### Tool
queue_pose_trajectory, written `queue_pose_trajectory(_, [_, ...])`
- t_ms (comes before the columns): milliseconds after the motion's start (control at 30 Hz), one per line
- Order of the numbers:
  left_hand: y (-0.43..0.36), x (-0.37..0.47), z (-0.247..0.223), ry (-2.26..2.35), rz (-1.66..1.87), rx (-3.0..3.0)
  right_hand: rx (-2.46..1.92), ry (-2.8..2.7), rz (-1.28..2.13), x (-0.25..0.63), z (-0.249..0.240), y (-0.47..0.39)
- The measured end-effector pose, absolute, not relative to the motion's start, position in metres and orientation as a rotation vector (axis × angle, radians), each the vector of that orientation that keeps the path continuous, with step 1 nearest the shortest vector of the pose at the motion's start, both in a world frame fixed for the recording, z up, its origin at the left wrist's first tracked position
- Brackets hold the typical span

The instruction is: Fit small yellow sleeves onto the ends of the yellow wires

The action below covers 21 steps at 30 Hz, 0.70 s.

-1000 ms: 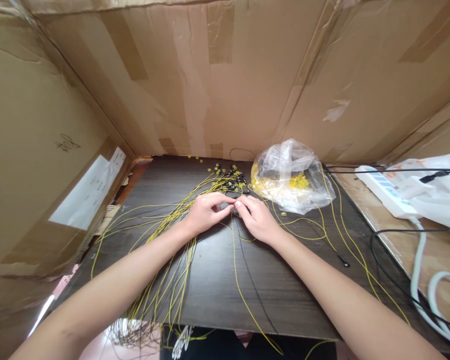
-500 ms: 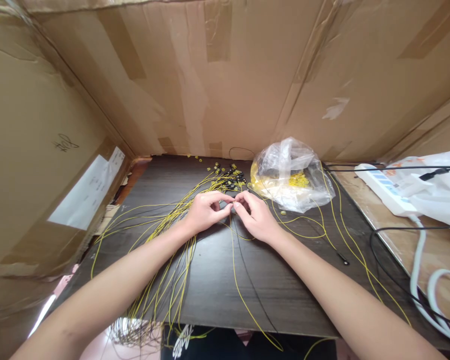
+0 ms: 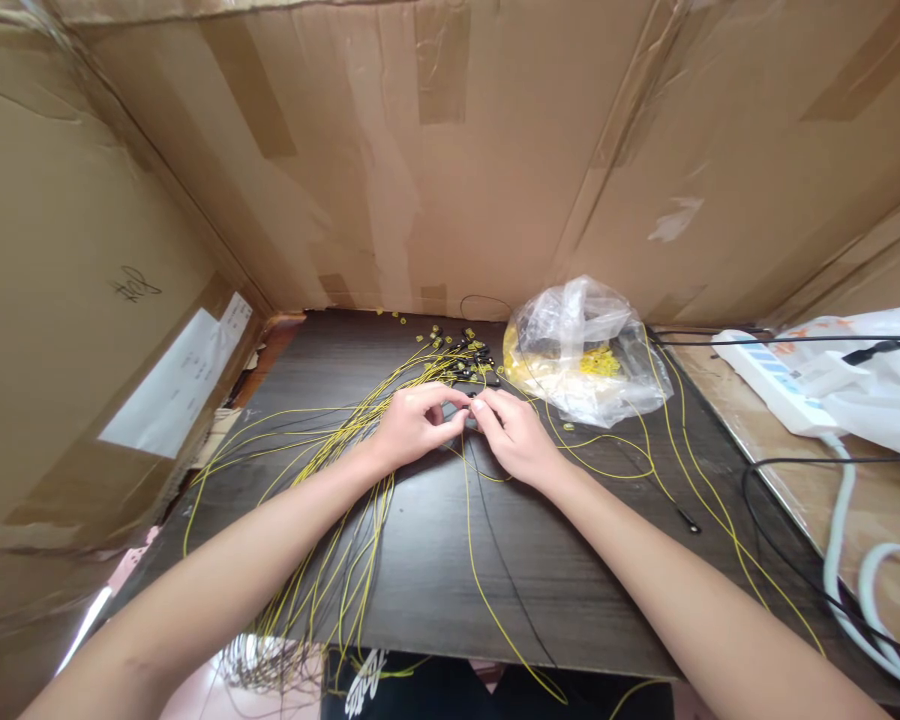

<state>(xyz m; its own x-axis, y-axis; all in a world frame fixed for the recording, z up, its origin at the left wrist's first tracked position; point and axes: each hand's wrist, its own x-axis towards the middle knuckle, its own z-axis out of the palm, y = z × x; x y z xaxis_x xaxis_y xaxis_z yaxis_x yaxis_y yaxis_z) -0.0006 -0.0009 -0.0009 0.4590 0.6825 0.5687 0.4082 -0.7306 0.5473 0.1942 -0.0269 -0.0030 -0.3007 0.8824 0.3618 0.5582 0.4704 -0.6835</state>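
My left hand [image 3: 416,425] and my right hand [image 3: 516,435] meet fingertip to fingertip over the middle of the table, both in a pinch. From beneath the joined fingertips a yellow wire [image 3: 474,560] and a thin dark wire [image 3: 504,560] run down over the front edge. The small part between the fingers is mostly hidden. Just beyond the hands lies a cluster of black wire ends [image 3: 465,368] among small yellow pieces [image 3: 436,341]. A bundle of yellow wires [image 3: 345,440] passes behind and under my left forearm and hangs off the front edge.
A clear plastic bag [image 3: 562,400] with small yellow pieces [image 3: 601,360] stands at the back right. Loose yellow wire [image 3: 686,430] and a black wire end [image 3: 690,522] lie to the right, near a white power strip [image 3: 772,385]. Cardboard walls [image 3: 532,150] enclose the dark table [image 3: 570,590].
The fingertips have shifted slightly against each other, still pinched together. The whole view has moved a little; the wires and bag lie as before.
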Motion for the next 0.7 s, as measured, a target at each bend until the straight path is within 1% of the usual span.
queue_pose_trajectory(167, [-0.0008,-0.0004,-0.0008,0.947,1.151,2.307,-1.175,-1.919,0.647,0.1937,-0.0002,-0.0294])
queue_pose_trajectory(467, [-0.0009,-0.0003,-0.0016,0.904,1.167,2.371,-1.182,-1.975,0.588,0.1947,-0.0029,-0.0268])
queue_pose_trajectory(700, [-0.0004,0.0000,-0.0012,0.946,1.163,2.296,-1.154,-1.921,0.651,0.1943,-0.0004,-0.0290])
